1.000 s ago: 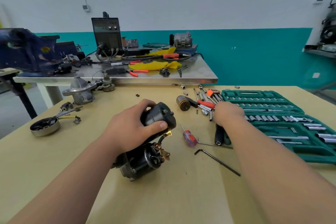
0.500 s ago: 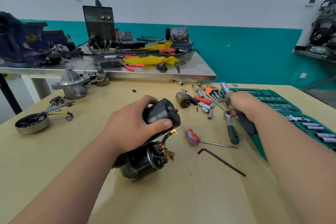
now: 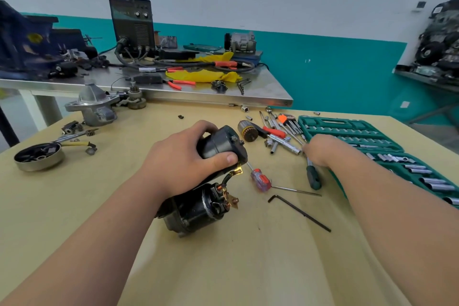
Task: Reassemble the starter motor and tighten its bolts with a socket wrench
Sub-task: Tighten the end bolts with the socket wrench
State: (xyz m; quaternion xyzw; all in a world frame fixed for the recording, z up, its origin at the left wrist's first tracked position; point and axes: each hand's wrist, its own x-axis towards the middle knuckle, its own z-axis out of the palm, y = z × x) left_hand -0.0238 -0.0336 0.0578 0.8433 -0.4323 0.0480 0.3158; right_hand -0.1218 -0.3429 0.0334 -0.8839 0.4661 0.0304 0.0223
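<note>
Starter motor (image 3: 198, 206) lies on side on wooden table (image 3: 223, 268), centre-front. Left hand (image 3: 183, 164) grips its upper black cylinder from above: fingers curled over far side, thumb clamped on near end. Right hand (image 3: 320, 149) blurred, over loose tools beside green socket case (image 3: 347, 129); whether fingers are apart or together cannot be told. Green-handled wrench (image 3: 313, 177) on table, handle protruding from under right hand. Red-handled screwdriver (image 3: 259, 179) and black hex key (image 3: 298, 211) just right of motor.

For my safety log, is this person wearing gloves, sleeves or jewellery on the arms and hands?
No. The left hand and right hand are bare: no gloves, rings or watch visible. Both forearms are uncovered, with no sleeves in view.
</note>
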